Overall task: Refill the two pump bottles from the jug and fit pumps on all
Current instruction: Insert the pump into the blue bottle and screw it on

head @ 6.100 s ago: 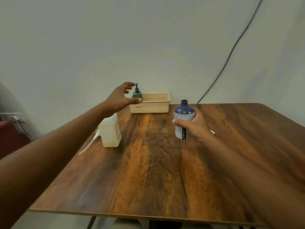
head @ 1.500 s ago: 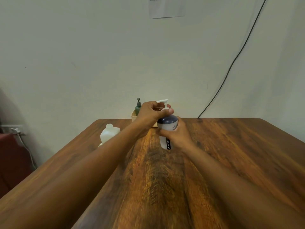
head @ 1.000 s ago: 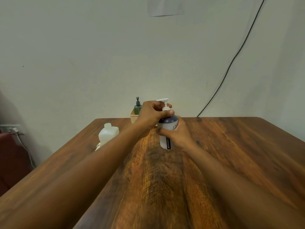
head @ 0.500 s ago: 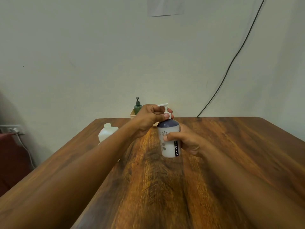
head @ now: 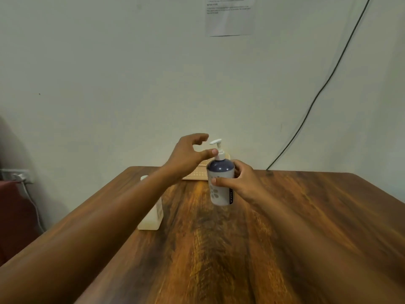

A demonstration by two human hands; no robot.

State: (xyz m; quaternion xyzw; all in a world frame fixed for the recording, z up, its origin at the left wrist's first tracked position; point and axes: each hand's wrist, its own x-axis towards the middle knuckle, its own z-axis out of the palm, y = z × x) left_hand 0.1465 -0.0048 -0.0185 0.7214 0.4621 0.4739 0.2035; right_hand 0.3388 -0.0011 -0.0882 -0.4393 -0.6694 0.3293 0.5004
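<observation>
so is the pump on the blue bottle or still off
On. The white pump stands in the neck of the blue bottle, which the right hand holds. Whether it's screwed tight, cannot tell.

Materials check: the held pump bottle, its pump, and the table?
Pump bottle: looks like opaque plastic, satin white body, blue shoulder, printed spots. Pump: glossy white moulded plastic, probably. Table: brown wood grain with soft sheen; solid wood or laminate, cannot tell.
</observation>
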